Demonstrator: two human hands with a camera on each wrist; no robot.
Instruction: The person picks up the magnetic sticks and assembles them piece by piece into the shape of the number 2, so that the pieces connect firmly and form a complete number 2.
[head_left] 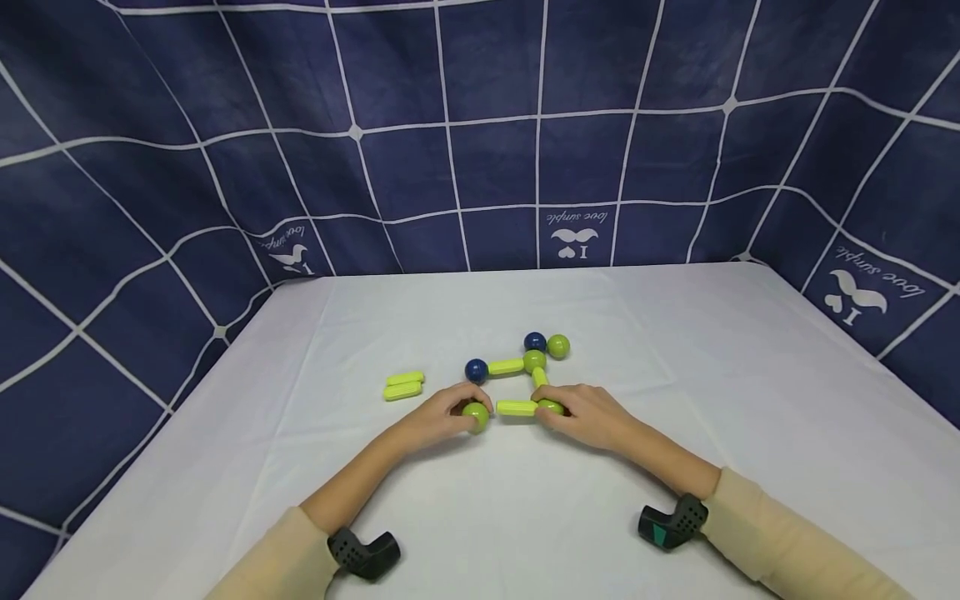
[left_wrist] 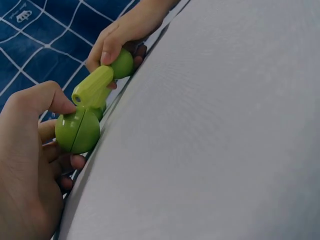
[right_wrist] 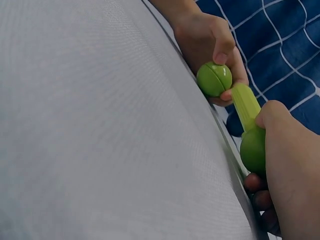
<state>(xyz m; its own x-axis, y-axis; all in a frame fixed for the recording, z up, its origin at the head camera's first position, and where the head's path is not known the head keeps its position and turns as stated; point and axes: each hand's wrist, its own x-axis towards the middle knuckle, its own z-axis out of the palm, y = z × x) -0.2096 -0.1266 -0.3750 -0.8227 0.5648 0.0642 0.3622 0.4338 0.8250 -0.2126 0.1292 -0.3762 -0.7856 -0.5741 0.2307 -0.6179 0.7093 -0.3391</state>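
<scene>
Two hands are close together over the white table (head_left: pixel 480 525) in the head view: the left hand (head_left: pixel 442 414) pinches a seamed ball (head_left: pixel 476 417), its grip closed to the ball's width, while the right hand (head_left: pixel 592 412) has its grip closed round a corner ball (head_left: pixel 551 407). From the corner ball a near rod (head_left: pixel 516 408) points at the seamed ball, just apart from it; a second rod (head_left: pixel 540 377) runs back to a far ball (head_left: pixel 535 361). Two loose rods (head_left: pixel 403 390) lie beyond the left hand. In the left wrist view the thumb sits on top of the seamed ball with fingers below; its glossy shell looks hard, light and slippery, apt to roll, so opposed pressure across its widest part should hold best. The near rod's end shows a small hole (left_wrist: pixel 77 98). In the right wrist view the thumb lies where near rod meets corner ball; the rod looks stiff, its ridged sides likely less slippery, and that joint seems the steadiest hold. No container shows in any view.
</scene>
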